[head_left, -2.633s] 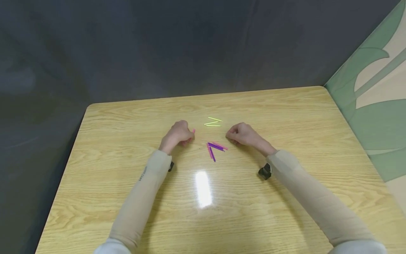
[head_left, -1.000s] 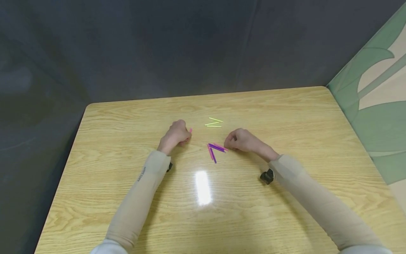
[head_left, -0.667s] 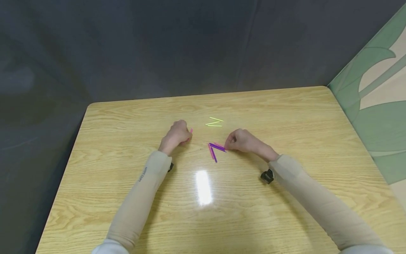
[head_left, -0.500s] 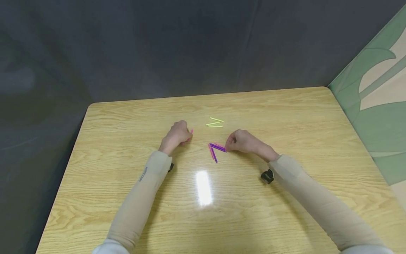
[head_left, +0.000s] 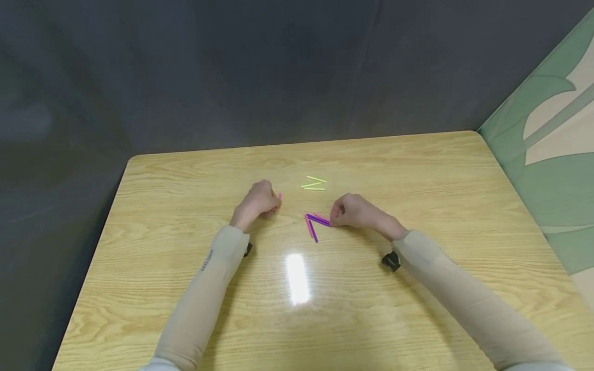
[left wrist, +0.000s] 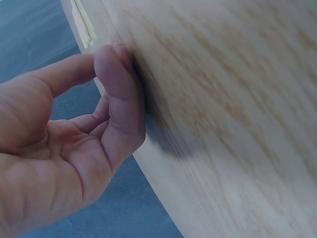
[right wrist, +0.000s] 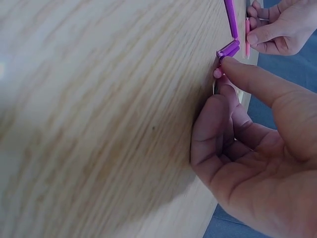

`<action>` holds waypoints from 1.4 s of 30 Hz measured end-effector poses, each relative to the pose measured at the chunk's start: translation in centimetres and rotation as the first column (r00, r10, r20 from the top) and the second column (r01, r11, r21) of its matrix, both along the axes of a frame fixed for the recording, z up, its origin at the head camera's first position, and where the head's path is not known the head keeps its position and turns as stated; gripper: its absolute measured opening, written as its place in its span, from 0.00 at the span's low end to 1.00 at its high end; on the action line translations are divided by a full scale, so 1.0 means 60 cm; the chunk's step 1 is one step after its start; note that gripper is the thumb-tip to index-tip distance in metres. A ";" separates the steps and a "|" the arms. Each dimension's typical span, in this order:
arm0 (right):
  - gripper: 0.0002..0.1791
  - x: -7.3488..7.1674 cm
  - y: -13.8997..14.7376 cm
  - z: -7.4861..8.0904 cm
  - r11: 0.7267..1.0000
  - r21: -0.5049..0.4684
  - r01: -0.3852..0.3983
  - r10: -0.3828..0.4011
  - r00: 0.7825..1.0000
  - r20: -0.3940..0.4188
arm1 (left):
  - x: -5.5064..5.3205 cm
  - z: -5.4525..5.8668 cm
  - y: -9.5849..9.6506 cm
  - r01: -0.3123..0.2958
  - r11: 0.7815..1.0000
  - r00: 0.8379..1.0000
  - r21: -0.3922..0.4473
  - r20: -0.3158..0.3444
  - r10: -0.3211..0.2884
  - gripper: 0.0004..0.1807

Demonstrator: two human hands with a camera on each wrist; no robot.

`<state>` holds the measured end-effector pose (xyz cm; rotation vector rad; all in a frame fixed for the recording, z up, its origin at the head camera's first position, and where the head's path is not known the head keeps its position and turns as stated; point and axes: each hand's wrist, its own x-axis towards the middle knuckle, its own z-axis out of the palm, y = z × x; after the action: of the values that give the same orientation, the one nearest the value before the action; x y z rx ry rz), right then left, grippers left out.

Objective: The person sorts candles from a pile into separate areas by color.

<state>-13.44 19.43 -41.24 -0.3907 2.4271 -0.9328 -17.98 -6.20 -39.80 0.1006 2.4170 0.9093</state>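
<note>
Left of the middle of the table, my left hand (head_left: 259, 199) pinches a thin pink stick (right wrist: 247, 30) between thumb and fingers; in the left wrist view the fingers hide it. My right hand (head_left: 356, 211) is at the right end of a pair of slanting purple sticks (head_left: 318, 220), pinching at their tips with thumb and forefinger. A pink stick (head_left: 320, 216) lies along their far side. From their left end another pink stick (head_left: 308, 226) and a purple stick (head_left: 314, 232) slant toward the person, so the group forms a sideways V.
Beyond the V lie three yellow sticks (head_left: 314, 188) in a zigzag. All rest on a wooden table (head_left: 185, 206) with a bright reflection near its middle. A dark curtain (head_left: 278, 72) stands behind, a leaf-patterned panel (head_left: 552, 170) at the right.
My right hand has come nearer, to the right ends of the purple sticks, which now lie more evenly together. My left hand keeps the pink stick, almost in place.
</note>
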 end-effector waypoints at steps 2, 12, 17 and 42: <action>0.03 0.000 0.000 -0.001 1.000 0.002 -0.001 0.001 1.000 -0.004 | 0.000 -0.001 0.000 -0.002 1.000 1.000 -0.002 0.005 0.002 0.13; 0.02 0.001 0.001 -0.006 1.000 0.013 -0.008 0.009 1.000 -0.029 | -0.001 -0.003 0.002 0.001 1.000 1.000 0.000 0.006 -0.001 0.14; 0.02 -0.001 0.001 -0.006 1.000 0.013 -0.009 0.010 0.999 -0.046 | 0.000 -0.004 0.002 -0.016 1.000 1.000 0.010 0.013 0.016 0.14; 0.03 -0.001 0.003 -0.007 1.000 0.011 0.001 0.000 0.998 -0.058 | 0.003 -0.009 -0.003 -0.010 0.997 1.000 0.073 0.000 0.010 0.24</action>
<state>-13.48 19.59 -41.66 -0.4185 2.4833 -0.9197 -17.80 -6.38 -40.33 0.1160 2.3874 1.0023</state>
